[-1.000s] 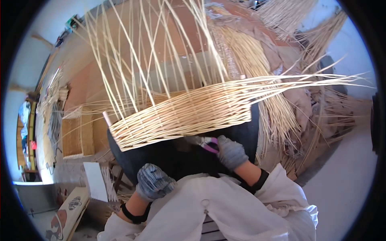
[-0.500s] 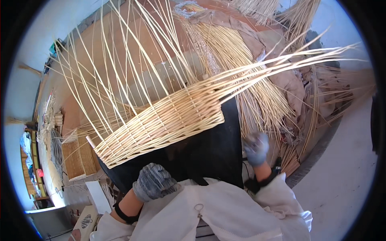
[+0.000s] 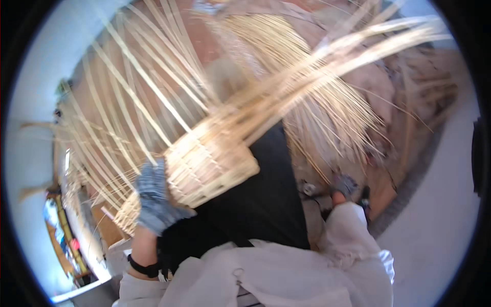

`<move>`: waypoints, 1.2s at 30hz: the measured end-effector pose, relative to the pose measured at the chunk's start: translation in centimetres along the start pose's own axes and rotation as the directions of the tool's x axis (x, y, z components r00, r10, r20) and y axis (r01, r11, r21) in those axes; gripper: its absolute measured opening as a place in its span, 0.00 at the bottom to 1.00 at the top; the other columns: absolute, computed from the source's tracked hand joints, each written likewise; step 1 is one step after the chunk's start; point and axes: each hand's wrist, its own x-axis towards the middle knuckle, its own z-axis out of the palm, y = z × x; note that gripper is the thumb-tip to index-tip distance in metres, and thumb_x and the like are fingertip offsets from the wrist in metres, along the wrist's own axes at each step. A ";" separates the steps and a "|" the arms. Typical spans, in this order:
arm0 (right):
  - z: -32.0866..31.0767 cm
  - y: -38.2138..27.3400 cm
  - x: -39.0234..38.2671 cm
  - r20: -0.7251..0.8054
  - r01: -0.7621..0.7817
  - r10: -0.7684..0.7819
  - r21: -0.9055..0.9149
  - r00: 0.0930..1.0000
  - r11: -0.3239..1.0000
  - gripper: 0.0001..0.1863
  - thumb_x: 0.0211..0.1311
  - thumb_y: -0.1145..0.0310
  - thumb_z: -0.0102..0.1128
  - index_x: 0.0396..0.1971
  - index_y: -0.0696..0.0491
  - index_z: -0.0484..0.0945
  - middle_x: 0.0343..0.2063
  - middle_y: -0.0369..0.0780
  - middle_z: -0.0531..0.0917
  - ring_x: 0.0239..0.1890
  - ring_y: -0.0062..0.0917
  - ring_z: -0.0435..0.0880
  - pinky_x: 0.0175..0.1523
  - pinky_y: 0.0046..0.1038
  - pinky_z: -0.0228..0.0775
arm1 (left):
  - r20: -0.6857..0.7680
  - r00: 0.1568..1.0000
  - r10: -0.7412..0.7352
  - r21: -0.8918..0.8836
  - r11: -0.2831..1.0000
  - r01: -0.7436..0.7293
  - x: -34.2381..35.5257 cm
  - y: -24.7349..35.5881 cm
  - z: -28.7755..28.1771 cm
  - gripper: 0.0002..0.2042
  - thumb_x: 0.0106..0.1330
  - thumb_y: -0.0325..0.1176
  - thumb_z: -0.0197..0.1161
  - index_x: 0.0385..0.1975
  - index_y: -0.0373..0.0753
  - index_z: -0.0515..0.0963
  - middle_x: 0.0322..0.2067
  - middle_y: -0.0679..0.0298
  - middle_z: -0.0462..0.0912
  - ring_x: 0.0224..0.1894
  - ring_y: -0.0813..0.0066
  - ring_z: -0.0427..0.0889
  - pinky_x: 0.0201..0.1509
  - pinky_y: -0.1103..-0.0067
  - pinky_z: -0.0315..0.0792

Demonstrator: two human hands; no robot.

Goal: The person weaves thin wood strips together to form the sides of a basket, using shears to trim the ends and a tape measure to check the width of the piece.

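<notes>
The left hand (image 3: 157,198), in a grey glove, holds the near wall of the basket (image 3: 212,166). The right hand (image 3: 346,185), also gloved, lies well apart, to the basket's right; whether it grips anything cannot be told. The basket, pale straw-coloured and closely woven, sits tilted over a black covering (image 3: 273,171) on the lap, its outline blurred. Long upright stakes (image 3: 135,87) rise from its upper edge; loose ends (image 3: 378,43) trail rightward. Beyond the basket lies 1 bundle of rods (image 3: 266,38).
</notes>
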 end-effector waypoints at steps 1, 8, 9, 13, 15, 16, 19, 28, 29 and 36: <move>1.4 -0.5 -0.2 -0.027 0.107 -0.106 0.018 0.994 0.994 0.31 0.45 0.53 0.62 0.51 0.51 0.72 0.46 0.49 0.76 0.48 0.40 0.76 0.50 0.39 0.67 | 0.000 1.000 -0.001 -0.012 1.000 0.001 0.3 -0.2 0.0 0.64 0.20 0.53 0.77 0.64 0.39 0.47 0.60 0.47 0.54 0.64 0.48 0.51 0.65 0.54 0.41; 13.3 -7.9 -1.2 0.194 0.157 -0.172 0.086 0.966 0.984 0.27 0.49 0.54 0.59 0.44 0.61 0.72 0.38 0.47 0.79 0.37 0.38 0.79 0.41 0.34 0.71 | -0.098 0.995 0.007 0.092 0.996 0.002 -1.0 0.6 -0.3 0.64 0.16 0.50 0.79 0.62 0.35 0.52 0.56 0.45 0.60 0.60 0.45 0.58 0.66 0.56 0.45; 14.4 -8.1 -0.7 0.215 0.164 -0.183 0.103 0.959 0.981 0.26 0.50 0.55 0.58 0.43 0.60 0.72 0.37 0.47 0.79 0.37 0.37 0.79 0.41 0.34 0.71 | -0.126 0.992 0.007 0.098 0.995 0.005 -1.3 1.0 -0.4 0.60 0.21 0.52 0.78 0.62 0.36 0.54 0.56 0.44 0.60 0.59 0.45 0.58 0.66 0.56 0.45; 14.7 -5.9 1.3 0.248 0.226 -0.279 0.223 0.928 0.948 0.22 0.52 0.55 0.56 0.41 0.58 0.73 0.37 0.47 0.80 0.35 0.36 0.79 0.40 0.33 0.72 | -0.200 0.976 0.085 -0.048 0.994 -0.097 -1.1 2.2 -0.7 0.50 0.36 0.55 0.72 0.60 0.36 0.58 0.56 0.43 0.60 0.58 0.45 0.60 0.64 0.55 0.50; 12.3 -3.8 1.1 0.236 0.243 -0.338 0.355 0.911 0.903 0.20 0.54 0.56 0.55 0.40 0.56 0.74 0.37 0.47 0.80 0.35 0.35 0.79 0.39 0.33 0.72 | -0.324 0.946 0.024 -0.119 0.991 -0.066 0.3 2.1 -0.4 0.48 0.37 0.55 0.71 0.59 0.38 0.59 0.55 0.46 0.62 0.57 0.48 0.62 0.62 0.55 0.52; 10.3 -2.8 0.5 0.206 0.232 -0.371 0.492 0.905 0.839 0.19 0.54 0.56 0.55 0.39 0.56 0.74 0.36 0.47 0.80 0.35 0.35 0.79 0.39 0.33 0.72 | -0.397 0.917 -0.034 -0.164 0.986 -0.034 1.1 2.1 0.0 0.47 0.38 0.55 0.71 0.59 0.38 0.59 0.55 0.47 0.63 0.57 0.49 0.63 0.61 0.55 0.53; 1.1 -0.6 -3.4 0.085 -0.059 -0.470 0.996 0.878 0.070 0.17 0.56 0.56 0.53 0.37 0.54 0.75 0.36 0.47 0.80 0.34 0.34 0.79 0.38 0.32 0.72 | -0.333 0.939 -0.090 -0.209 0.978 0.019 3.0 2.1 1.1 0.42 0.37 0.54 0.71 0.55 0.40 0.66 0.51 0.53 0.68 0.54 0.55 0.66 0.59 0.59 0.53; -30.9 -11.3 -23.5 -0.609 0.885 -0.787 0.415 0.099 -0.210 0.12 0.51 0.78 0.55 0.36 0.53 0.70 0.22 0.39 0.72 0.24 0.19 0.72 0.29 0.21 0.67 | 0.026 0.954 0.299 -0.963 0.265 -0.057 -4.1 5.2 1.8 0.21 0.60 0.43 0.57 0.51 0.41 0.71 0.42 0.57 0.76 0.44 0.64 0.76 0.52 0.74 0.68; -32.2 -13.2 -25.7 -0.491 0.866 -0.870 0.452 0.041 -0.214 0.16 0.48 0.79 0.58 0.39 0.51 0.69 0.24 0.40 0.72 0.25 0.20 0.72 0.27 0.22 0.66 | 0.026 0.965 0.260 -0.972 0.233 -0.037 -4.9 5.0 2.0 0.19 0.61 0.41 0.56 0.49 0.39 0.71 0.39 0.57 0.77 0.41 0.66 0.77 0.47 0.75 0.70; -36.8 -22.5 -30.7 -0.222 0.880 -0.863 0.043 -0.454 -0.473 0.11 0.42 0.69 0.62 0.28 0.50 0.74 0.29 0.39 0.77 0.30 0.30 0.77 0.33 0.30 0.70 | -0.007 0.927 -0.374 -0.996 -0.078 -0.039 -11.3 -6.3 1.1 0.08 0.61 0.33 0.59 0.26 0.35 0.75 0.21 0.62 0.79 0.24 0.79 0.78 0.29 0.85 0.73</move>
